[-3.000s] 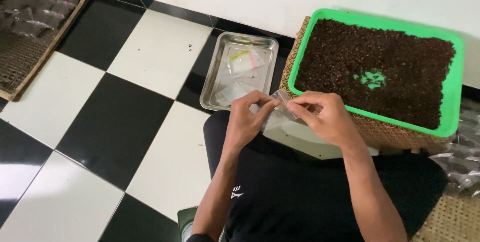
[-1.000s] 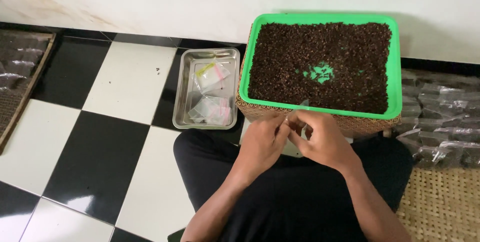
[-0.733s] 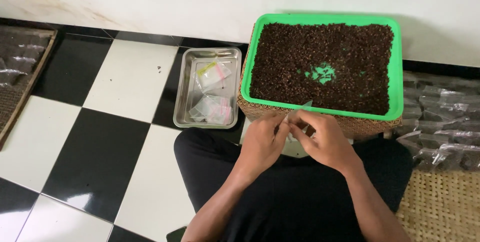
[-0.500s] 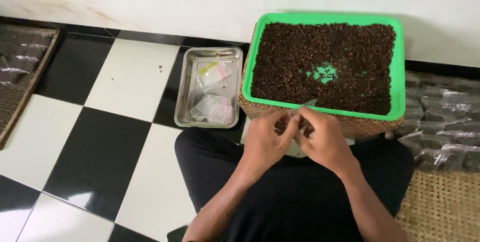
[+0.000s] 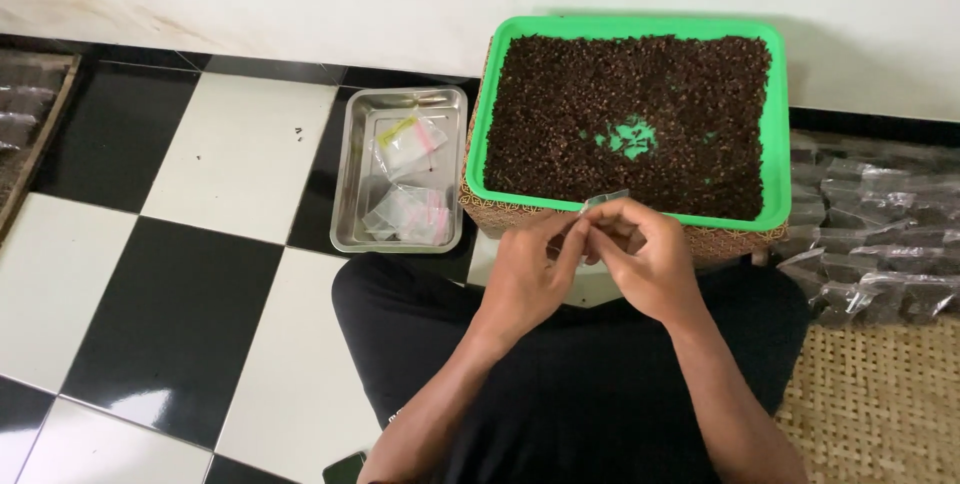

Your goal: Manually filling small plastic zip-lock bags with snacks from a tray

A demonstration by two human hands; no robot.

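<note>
Both hands meet in front of my lap and pinch a small clear plastic bag [image 5: 603, 202] between the fingertips. My left hand [image 5: 530, 274] grips its left side, my right hand [image 5: 648, 259] its right side. Just beyond them stands a green tray [image 5: 780, 124] filled with dark brown clove-like bits, with a small bare patch in the middle. The tray rests on a woven basket [image 5: 480, 214]. Most of the bag is hidden by my fingers.
A steel tray [image 5: 350, 174] with several small clear zip bags lies on the black-and-white tiled floor at the left. Filled clear packets [image 5: 870, 234] are piled on a woven mat [image 5: 880, 404] at the right. A white wall runs behind. A dark phone corner [image 5: 345, 467] shows near my knee.
The view has shifted so the green tray sits straight ahead. My hands have stayed together on the small bag, its top edge now sticking up above my fingers.
</note>
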